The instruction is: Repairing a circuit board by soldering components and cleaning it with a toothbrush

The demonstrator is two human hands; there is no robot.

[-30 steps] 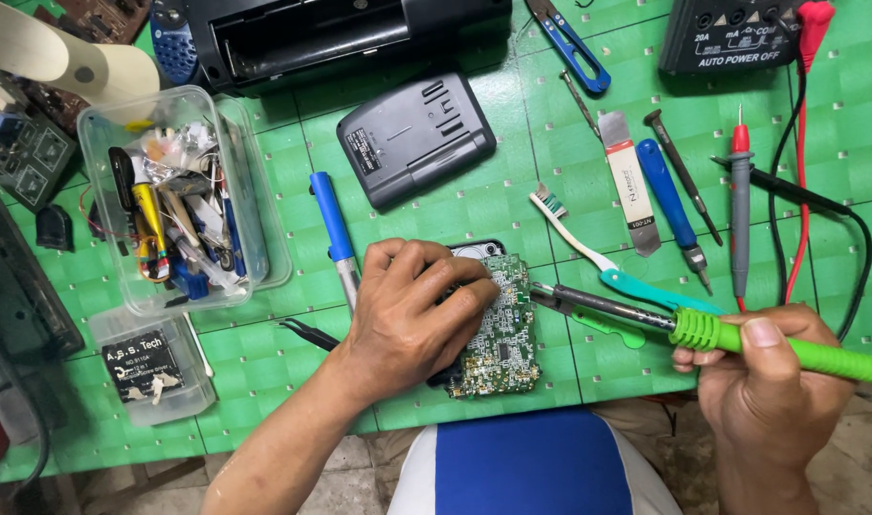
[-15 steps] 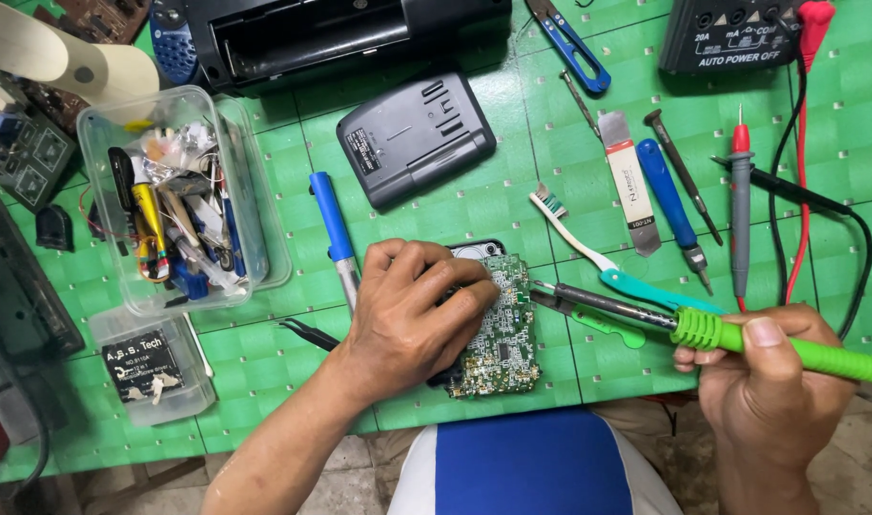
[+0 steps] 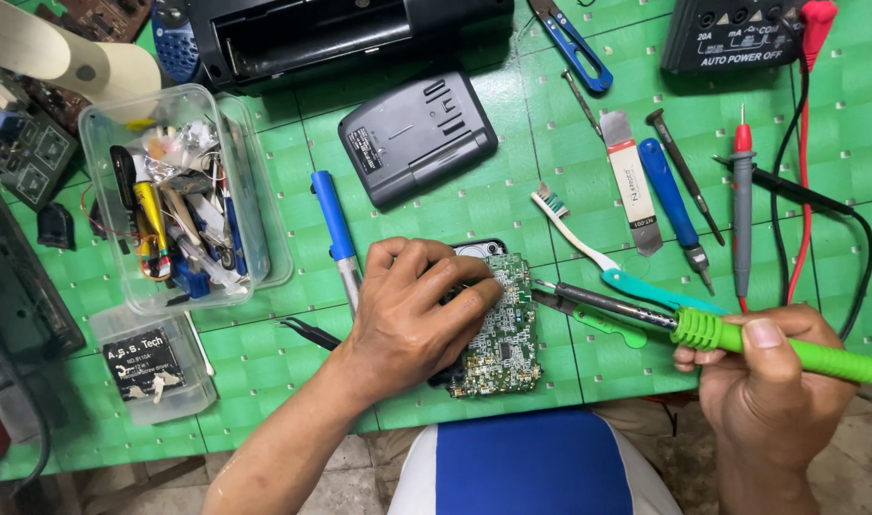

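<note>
My left hand [image 3: 412,315] presses down on a green circuit board [image 3: 501,336] that lies on the green mat near the table's front edge. Its fingers cover the board's left part and a dark round piece under it. My right hand [image 3: 765,377] grips a soldering iron with a bright green handle [image 3: 789,351]. The iron's metal tip [image 3: 550,287] points left and touches the board's right edge. A white and teal toothbrush [image 3: 598,257] lies just behind the iron.
A dark grey battery pack [image 3: 417,135] sits behind the board. A clear box of small tools [image 3: 183,205] stands at left, a blue-handled screwdriver [image 3: 336,224] beside it. Screwdrivers, a pry tool, red and black multimeter probes [image 3: 741,210] and the meter [image 3: 741,33] lie at right. Tweezers [image 3: 307,331] lie by my left wrist.
</note>
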